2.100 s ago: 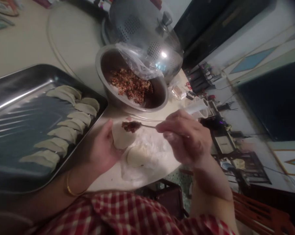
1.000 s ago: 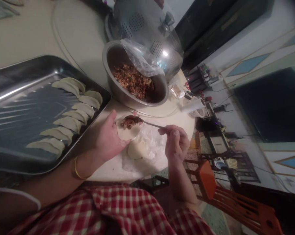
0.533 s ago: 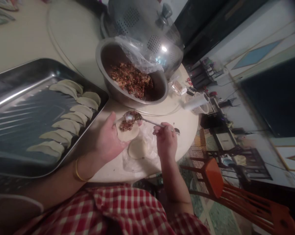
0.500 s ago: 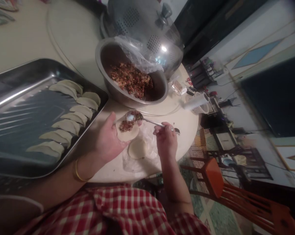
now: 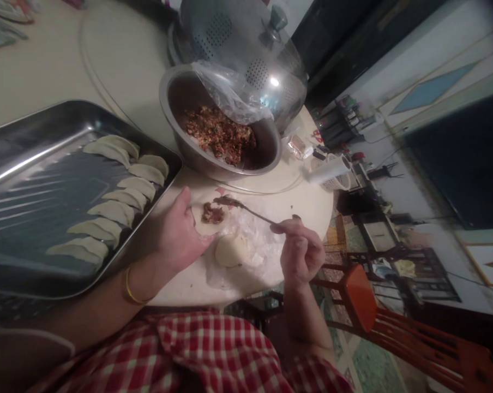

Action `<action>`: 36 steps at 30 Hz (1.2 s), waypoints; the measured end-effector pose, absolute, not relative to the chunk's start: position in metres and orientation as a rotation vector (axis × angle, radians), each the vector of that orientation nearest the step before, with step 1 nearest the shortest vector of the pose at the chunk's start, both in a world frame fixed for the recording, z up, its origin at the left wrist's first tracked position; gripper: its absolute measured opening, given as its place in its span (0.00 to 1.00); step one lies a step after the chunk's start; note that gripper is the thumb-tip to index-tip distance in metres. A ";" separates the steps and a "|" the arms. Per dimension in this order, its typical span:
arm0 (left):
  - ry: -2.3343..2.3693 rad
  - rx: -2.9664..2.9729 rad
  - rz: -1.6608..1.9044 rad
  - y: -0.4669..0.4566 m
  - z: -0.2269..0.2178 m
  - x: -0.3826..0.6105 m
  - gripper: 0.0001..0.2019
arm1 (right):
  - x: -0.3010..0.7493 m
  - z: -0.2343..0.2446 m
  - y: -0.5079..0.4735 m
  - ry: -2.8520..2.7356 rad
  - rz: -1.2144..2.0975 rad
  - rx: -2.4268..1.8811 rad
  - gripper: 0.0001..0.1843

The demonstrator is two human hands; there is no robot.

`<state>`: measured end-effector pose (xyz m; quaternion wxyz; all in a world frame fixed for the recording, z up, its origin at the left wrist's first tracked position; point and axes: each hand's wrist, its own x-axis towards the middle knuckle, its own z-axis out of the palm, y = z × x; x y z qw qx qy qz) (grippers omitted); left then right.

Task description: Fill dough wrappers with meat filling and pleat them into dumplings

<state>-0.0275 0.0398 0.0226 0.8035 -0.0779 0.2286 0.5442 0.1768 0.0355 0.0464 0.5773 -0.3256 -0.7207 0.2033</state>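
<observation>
My left hand point(image 5: 176, 234) cradles a round dumpling wrapper point(image 5: 204, 222) with a lump of dark meat filling point(image 5: 212, 213) on it. My right hand point(image 5: 301, 251) pinches the handle of a metal spoon point(image 5: 246, 209); the spoon's bowl hovers just over the wrapper's far edge with some filling stuck to it. A stack of plain wrappers point(image 5: 230, 250) lies on a plastic sheet point(image 5: 257, 245) between my hands. Just beyond the spoon stands a steel bowl point(image 5: 176, 90) with minced filling point(image 5: 220, 134) inside.
A steel tray point(image 5: 34, 153) at my left carries several folded dumplings point(image 5: 119, 180) along its right side. A perforated metal cover point(image 5: 246, 49) and a plastic bag point(image 5: 230, 95) stand behind the bowl. A white cup point(image 5: 330, 170) lies near the table's edge; an orange chair point(image 5: 365, 305) stands at my right.
The spoon has dropped its filling onto the wrapper and lifted off it. My right hand has drawn back to the right and lower.
</observation>
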 end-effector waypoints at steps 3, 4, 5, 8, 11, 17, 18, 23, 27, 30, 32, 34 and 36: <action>0.615 -0.210 1.133 0.040 0.036 -0.025 0.27 | 0.177 0.052 0.038 -1.915 0.402 -0.656 0.12; 0.618 -0.226 1.121 0.041 0.041 -0.025 0.28 | 0.177 0.053 0.041 -1.960 0.382 -0.617 0.12; 0.610 -0.240 1.114 0.041 0.045 -0.024 0.29 | 0.176 0.055 0.043 -2.000 0.363 -0.584 0.13; 0.619 -0.260 1.119 0.042 0.049 -0.024 0.28 | 0.179 0.060 0.048 -2.127 0.317 -0.522 0.14; 0.633 -0.241 1.140 0.041 0.043 -0.026 0.25 | 0.186 0.064 0.047 -2.122 0.292 -0.494 0.14; 0.661 -0.258 1.198 0.040 0.042 -0.027 0.25 | 0.192 0.064 0.031 -2.098 0.249 -0.523 0.14; 0.668 -0.254 1.199 0.040 0.043 -0.027 0.25 | 0.190 0.063 0.029 -2.119 0.254 -0.521 0.14; 0.659 -0.243 1.147 0.040 0.048 -0.025 0.26 | 0.178 0.056 0.032 -2.120 0.319 -0.570 0.15; 0.631 -0.253 1.153 0.040 0.047 -0.026 0.28 | 0.176 0.054 0.034 -2.004 0.393 -0.635 0.14; 0.610 -0.218 1.187 0.040 0.041 -0.027 0.27 | 0.180 0.058 0.034 -1.882 0.407 -0.729 0.12; 0.590 -0.204 1.200 0.041 0.036 -0.027 0.26 | 0.183 0.063 0.033 -1.858 0.382 -0.754 0.11; 0.557 -0.200 1.213 0.041 0.032 -0.028 0.26 | 0.185 0.068 0.035 -1.871 0.393 -0.749 0.10; 0.531 -0.197 1.225 0.041 0.031 -0.028 0.26 | 0.186 0.074 0.038 -1.868 0.472 -0.747 0.08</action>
